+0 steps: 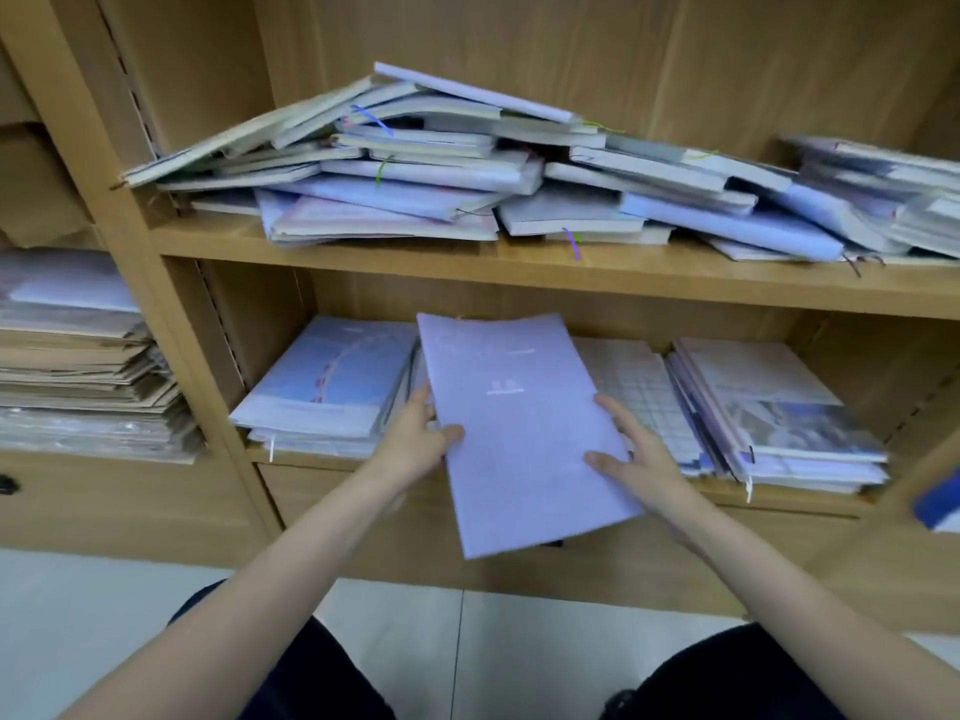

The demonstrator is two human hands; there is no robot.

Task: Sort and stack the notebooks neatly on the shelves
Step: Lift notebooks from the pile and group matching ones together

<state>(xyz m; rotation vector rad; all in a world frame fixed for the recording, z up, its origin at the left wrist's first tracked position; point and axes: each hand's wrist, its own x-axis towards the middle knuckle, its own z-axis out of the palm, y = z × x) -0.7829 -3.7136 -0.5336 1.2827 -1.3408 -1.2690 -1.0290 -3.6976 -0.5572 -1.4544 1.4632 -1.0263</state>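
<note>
My left hand [415, 439] and right hand [636, 459] grip lilac notebook [519, 433] by side edges, half over lower shelf [311, 462]; three piles flat there; heap [441, 168] above lower shelf unsorted; most work left.

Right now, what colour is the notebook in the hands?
Pale purple notebook, plain with small white marks, seen in the head view.

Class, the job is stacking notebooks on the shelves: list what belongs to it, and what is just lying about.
Job: lilac notebook, held by left hand and right hand; messy heap; lower stacks; shelf.
Lying about: brown envelopes; blue item; floor.
</note>
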